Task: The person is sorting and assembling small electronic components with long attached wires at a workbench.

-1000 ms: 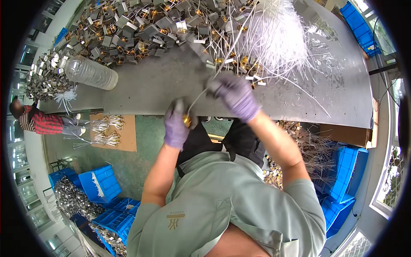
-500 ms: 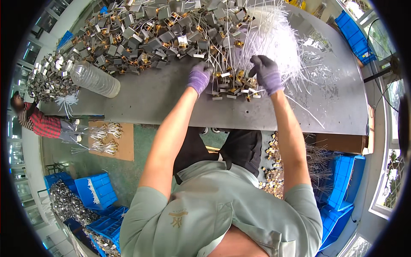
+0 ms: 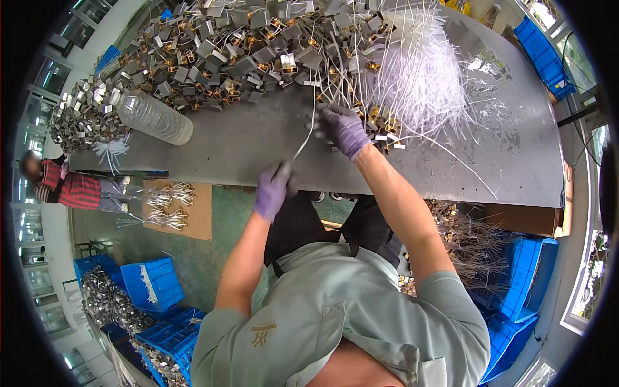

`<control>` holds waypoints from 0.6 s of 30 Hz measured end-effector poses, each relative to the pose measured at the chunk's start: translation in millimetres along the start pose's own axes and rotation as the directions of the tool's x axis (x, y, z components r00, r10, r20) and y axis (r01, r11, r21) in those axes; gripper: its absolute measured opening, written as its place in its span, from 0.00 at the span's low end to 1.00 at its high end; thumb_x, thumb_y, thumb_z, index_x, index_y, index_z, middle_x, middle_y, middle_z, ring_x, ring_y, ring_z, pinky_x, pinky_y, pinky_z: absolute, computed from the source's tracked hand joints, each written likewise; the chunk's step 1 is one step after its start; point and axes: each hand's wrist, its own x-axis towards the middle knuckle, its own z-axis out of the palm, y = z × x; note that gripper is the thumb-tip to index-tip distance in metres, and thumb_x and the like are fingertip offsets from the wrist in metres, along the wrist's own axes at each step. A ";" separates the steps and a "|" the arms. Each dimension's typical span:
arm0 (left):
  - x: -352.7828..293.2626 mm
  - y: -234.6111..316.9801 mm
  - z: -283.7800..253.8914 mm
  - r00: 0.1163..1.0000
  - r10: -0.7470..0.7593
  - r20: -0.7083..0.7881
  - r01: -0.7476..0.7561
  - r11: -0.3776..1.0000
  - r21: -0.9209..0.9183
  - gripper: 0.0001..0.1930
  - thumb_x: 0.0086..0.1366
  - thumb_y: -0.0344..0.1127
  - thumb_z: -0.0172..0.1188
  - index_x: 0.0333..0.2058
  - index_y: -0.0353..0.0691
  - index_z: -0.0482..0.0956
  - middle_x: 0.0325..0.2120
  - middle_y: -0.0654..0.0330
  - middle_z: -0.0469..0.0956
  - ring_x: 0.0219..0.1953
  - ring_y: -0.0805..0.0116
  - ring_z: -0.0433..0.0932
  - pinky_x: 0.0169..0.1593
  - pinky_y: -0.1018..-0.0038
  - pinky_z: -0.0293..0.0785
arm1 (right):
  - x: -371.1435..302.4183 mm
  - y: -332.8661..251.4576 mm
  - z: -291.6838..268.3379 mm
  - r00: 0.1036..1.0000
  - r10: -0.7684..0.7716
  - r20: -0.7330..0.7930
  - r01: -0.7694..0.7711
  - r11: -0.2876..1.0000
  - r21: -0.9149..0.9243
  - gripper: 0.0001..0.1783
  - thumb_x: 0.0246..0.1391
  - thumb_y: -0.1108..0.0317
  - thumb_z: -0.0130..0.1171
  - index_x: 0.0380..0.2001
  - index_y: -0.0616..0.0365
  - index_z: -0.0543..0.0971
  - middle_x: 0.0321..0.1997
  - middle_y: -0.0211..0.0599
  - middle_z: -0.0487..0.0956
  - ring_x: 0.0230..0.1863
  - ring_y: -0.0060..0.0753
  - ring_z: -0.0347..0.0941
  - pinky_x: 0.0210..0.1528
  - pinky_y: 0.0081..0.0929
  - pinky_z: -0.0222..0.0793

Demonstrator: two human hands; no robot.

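My left hand, in a purple and grey glove, is closed on the lower end of a thin white wire near the table's front edge. From there the wire runs up past the fingertips of my right hand toward the pile of small grey metal blocks. My right hand, gloved alike, is bent inward over the tabletop; its fingers are blurred, and whether they touch the wire cannot be told. Just right of it lies a small group of blocks with copper-coloured parts, partly covered by the hand.
A bundle of white wires spreads across the grey table. A clear plastic bottle lies at the left, near another block heap. Blue crates stand on the floor on both sides. A person in red plaid is at far left.
My left hand has come down toward the front edge with the white wire in it. My right hand has swung left across the group of blocks. The view has shifted slightly.
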 end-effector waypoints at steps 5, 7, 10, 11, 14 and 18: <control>-117.1 -16.4 -55.6 0.956 -0.263 0.131 0.289 0.922 -0.259 0.17 0.67 0.42 0.50 0.25 0.33 0.71 0.11 0.64 0.64 0.11 0.74 0.62 0.17 0.76 0.56 | 8.1 7.6 15.9 0.998 0.063 0.016 -0.063 0.998 0.010 0.18 0.62 0.64 0.51 0.51 0.62 0.69 0.43 0.46 0.79 0.37 0.40 0.80 0.26 0.26 0.73; -149.0 -32.4 -80.5 0.948 -0.317 0.012 0.317 0.947 -0.042 0.18 0.65 0.44 0.54 0.24 0.33 0.72 0.11 0.62 0.67 0.12 0.74 0.64 0.18 0.77 0.58 | 6.4 11.8 19.8 0.997 -0.004 -0.072 -0.002 0.997 -0.075 0.19 0.61 0.63 0.52 0.52 0.61 0.68 0.41 0.45 0.80 0.35 0.39 0.81 0.25 0.25 0.73; -187.9 -49.4 -111.3 0.926 -0.372 -0.065 0.376 0.926 0.046 0.19 0.62 0.45 0.58 0.24 0.33 0.73 0.11 0.62 0.68 0.13 0.74 0.65 0.19 0.77 0.60 | 2.6 15.3 25.0 0.976 -0.131 -0.173 0.131 0.991 -0.015 0.18 0.61 0.64 0.51 0.51 0.62 0.69 0.38 0.44 0.81 0.31 0.38 0.81 0.24 0.24 0.73; -196.0 -52.8 -117.3 0.924 -0.378 -0.066 0.381 0.924 0.043 0.19 0.62 0.45 0.58 0.24 0.33 0.73 0.11 0.62 0.68 0.13 0.74 0.65 0.19 0.77 0.60 | 0.4 10.6 27.4 0.970 -0.176 -0.170 0.168 0.984 -0.057 0.18 0.62 0.63 0.50 0.50 0.63 0.70 0.38 0.45 0.81 0.31 0.37 0.81 0.24 0.23 0.73; -208.3 -62.2 -131.8 0.872 -0.467 -0.149 0.464 0.884 -0.054 0.18 0.62 0.44 0.59 0.23 0.34 0.74 0.11 0.62 0.67 0.13 0.74 0.66 0.19 0.76 0.61 | -6.6 -4.2 33.5 0.942 -0.292 -0.169 0.279 0.956 -0.096 0.18 0.62 0.63 0.50 0.50 0.64 0.70 0.37 0.45 0.80 0.30 0.36 0.80 0.24 0.22 0.73; -206.5 -68.4 -145.1 0.872 -0.441 -0.212 0.441 0.896 -0.051 0.17 0.61 0.43 0.60 0.23 0.34 0.73 0.11 0.62 0.67 0.13 0.74 0.66 0.19 0.75 0.60 | -12.5 -13.3 35.0 0.910 -0.362 -0.204 0.340 0.931 -0.134 0.16 0.62 0.62 0.50 0.44 0.65 0.72 0.34 0.42 0.81 0.29 0.33 0.80 0.24 0.21 0.73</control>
